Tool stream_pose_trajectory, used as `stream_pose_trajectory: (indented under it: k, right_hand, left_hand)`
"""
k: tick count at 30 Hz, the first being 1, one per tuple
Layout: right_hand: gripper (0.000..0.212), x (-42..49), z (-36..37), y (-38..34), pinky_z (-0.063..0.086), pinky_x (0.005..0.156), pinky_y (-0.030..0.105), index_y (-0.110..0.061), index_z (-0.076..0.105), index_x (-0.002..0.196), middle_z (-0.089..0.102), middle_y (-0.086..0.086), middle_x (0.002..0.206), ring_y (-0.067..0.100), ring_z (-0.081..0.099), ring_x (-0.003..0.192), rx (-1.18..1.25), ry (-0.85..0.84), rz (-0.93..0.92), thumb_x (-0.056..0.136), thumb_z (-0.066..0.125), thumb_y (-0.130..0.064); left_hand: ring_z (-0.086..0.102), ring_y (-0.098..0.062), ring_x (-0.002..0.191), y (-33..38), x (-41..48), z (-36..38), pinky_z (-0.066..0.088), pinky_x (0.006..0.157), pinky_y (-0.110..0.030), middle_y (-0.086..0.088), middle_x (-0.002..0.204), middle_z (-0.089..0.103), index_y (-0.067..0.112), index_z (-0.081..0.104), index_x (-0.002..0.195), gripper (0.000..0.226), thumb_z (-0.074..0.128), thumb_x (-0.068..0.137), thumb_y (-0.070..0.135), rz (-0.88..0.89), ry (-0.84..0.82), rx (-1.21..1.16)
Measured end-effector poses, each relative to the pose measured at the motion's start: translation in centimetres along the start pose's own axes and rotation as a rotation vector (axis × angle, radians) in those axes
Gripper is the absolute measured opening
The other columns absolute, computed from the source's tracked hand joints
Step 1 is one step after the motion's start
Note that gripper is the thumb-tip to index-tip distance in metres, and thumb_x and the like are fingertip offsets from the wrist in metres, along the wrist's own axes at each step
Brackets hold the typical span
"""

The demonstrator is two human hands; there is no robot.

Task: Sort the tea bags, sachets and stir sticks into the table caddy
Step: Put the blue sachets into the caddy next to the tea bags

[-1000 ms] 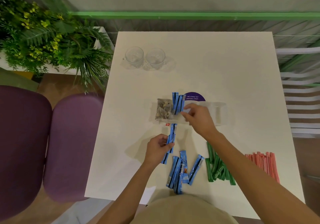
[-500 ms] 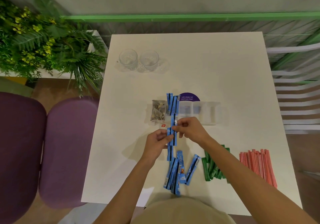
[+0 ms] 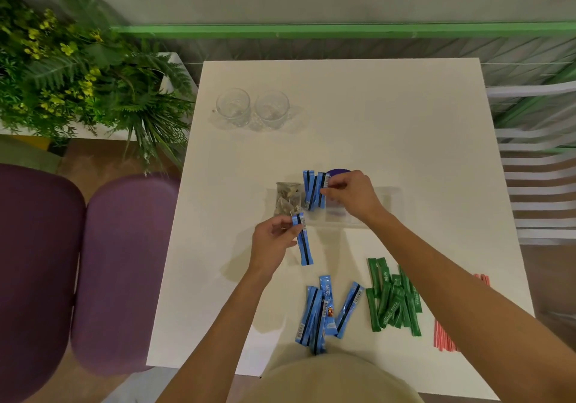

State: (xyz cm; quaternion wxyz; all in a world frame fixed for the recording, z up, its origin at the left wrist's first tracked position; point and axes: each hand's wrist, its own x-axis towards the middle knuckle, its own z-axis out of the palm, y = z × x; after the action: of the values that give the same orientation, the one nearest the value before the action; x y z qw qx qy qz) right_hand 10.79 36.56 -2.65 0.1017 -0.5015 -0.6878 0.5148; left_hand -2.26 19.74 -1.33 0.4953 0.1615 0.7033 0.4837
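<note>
A clear plastic caddy [image 3: 388,206] sits mid-table. Its leftmost compartment holds tea bags [image 3: 287,198]; beside them stand several blue sachets [image 3: 311,190]. My right hand [image 3: 350,193] pinches one blue sachet at the top of that group, over the caddy. My left hand [image 3: 272,242] holds another blue sachet [image 3: 304,243] upright just in front of the caddy. More blue sachets [image 3: 324,312] lie near the front edge, green sachets [image 3: 394,299] to their right, and red stir sticks [image 3: 445,334] partly behind my right forearm.
Two empty glasses [image 3: 252,111] stand at the table's back left. A purple round sticker [image 3: 338,172] shows behind the caddy. Purple chairs [image 3: 93,262] and a leafy plant [image 3: 78,75] are to the left, a white slatted chair [image 3: 539,165] to the right.
My right hand took a blue sachet from my left hand and moved it back up to the caddy's blue group. My left hand still holds one sachet.
</note>
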Motion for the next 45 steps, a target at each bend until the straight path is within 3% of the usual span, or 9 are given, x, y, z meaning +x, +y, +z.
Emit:
stream_pose_trajectory:
  k: [3,9,16,22,28,33,36,40,45]
  right_hand:
    - [0.021,0.3,0.5,0.4,0.036,0.059,0.029,0.007,0.065,0.073,0.056,0.022,0.066,0.021,0.043,0.06,-0.093,-0.001,0.011,0.081,0.074,-0.01]
    - [0.012,0.1,0.8,0.6,0.046,0.063,0.03,-0.016,0.071,0.096,0.065,-0.001,0.079,0.02,0.061,0.073,-0.389,0.017,0.007,0.086,0.068,-0.022]
    - [0.029,-1.2,-0.3,1.0,0.044,0.064,0.025,-0.017,0.064,0.115,0.062,-0.006,0.078,0.013,0.057,0.067,-0.327,0.089,0.019,0.088,0.068,-0.027]
    - [0.018,-5.3,-1.8,2.3,0.051,0.063,0.029,-0.016,0.067,0.103,0.063,-0.003,0.068,0.011,0.057,0.059,-0.193,0.157,-0.027,0.089,0.068,-0.027]
    - [0.014,-11.2,-1.2,5.0,0.051,0.061,0.03,-0.019,0.07,0.092,0.065,0.001,0.065,0.014,0.059,0.058,-0.159,0.042,0.074,0.091,0.065,-0.032]
    - [0.031,-15.5,0.2,7.6,0.04,0.052,0.019,-0.011,0.073,0.08,0.061,-0.003,0.059,0.007,0.053,0.051,-0.296,-0.11,0.269,0.094,0.06,-0.035]
    - [0.045,-17.3,1.3,8.9,0.052,0.051,0.028,-0.002,0.07,0.074,0.064,0.001,0.053,0.011,0.054,0.04,-0.314,-0.216,0.438,0.094,0.058,-0.041]
    - [0.049,-18.7,2.6,9.3,0.061,0.064,0.034,-0.001,0.07,0.075,0.069,0.004,0.054,0.016,0.06,0.037,-0.246,-0.274,0.536,0.093,0.057,-0.045]
    - [0.045,-18.2,3.7,9.0,0.061,0.067,0.034,-0.011,0.064,0.065,0.071,0.001,0.056,0.016,0.064,0.042,-0.295,-0.289,0.579,0.091,0.059,-0.047]
  left_hand:
    - [0.067,-0.016,0.074,1.4,1.1,-0.1,0.052,0.065,-0.021,-0.011,0.084,0.073,0.008,0.071,0.087,0.006,0.071,0.083,0.004,0.1,-0.022,0.066]
    - [0.061,0.003,0.068,4.2,3.7,0.5,0.048,0.065,-0.009,0.001,0.08,0.07,0.014,0.072,0.09,0.017,0.072,0.08,0.001,0.313,-0.001,0.389]
    - [0.062,-0.003,0.069,6.4,6.5,1.8,0.052,0.072,-0.017,0.009,0.075,0.068,0.018,0.071,0.083,0.01,0.072,0.08,0.009,0.448,-0.035,0.587]
    - [0.063,-0.009,0.074,6.2,7.6,2.1,0.054,0.074,-0.027,0.006,0.083,0.07,0.017,0.072,0.09,0.007,0.07,0.084,0.016,0.452,-0.065,0.744]
    - [0.051,-0.012,0.088,5.5,7.7,1.6,0.042,0.073,-0.027,0.009,0.1,0.063,0.023,0.068,0.1,0.015,0.068,0.084,0.021,0.517,-0.034,0.936]
    - [0.051,-0.008,0.091,5.3,6.5,0.6,0.045,0.076,-0.026,0.008,0.112,0.06,0.024,0.065,0.109,0.027,0.07,0.084,0.018,0.566,-0.009,0.835]
    - [0.058,-0.009,0.086,4.8,4.2,-0.2,0.048,0.068,-0.025,0.009,0.103,0.064,0.02,0.067,0.1,0.018,0.069,0.084,0.013,0.642,0.088,0.66]
    - [0.059,-0.005,0.071,1.0,-1.0,-0.9,0.049,0.057,-0.021,0.009,0.083,0.068,0.021,0.07,0.089,0.014,0.067,0.086,0.007,0.482,0.088,0.544]
    - [0.061,0.002,0.071,-6.3,-6.0,-1.1,0.054,0.073,-0.02,0.016,0.081,0.065,0.027,0.068,0.098,0.01,0.066,0.089,0.023,0.113,-0.12,0.816]
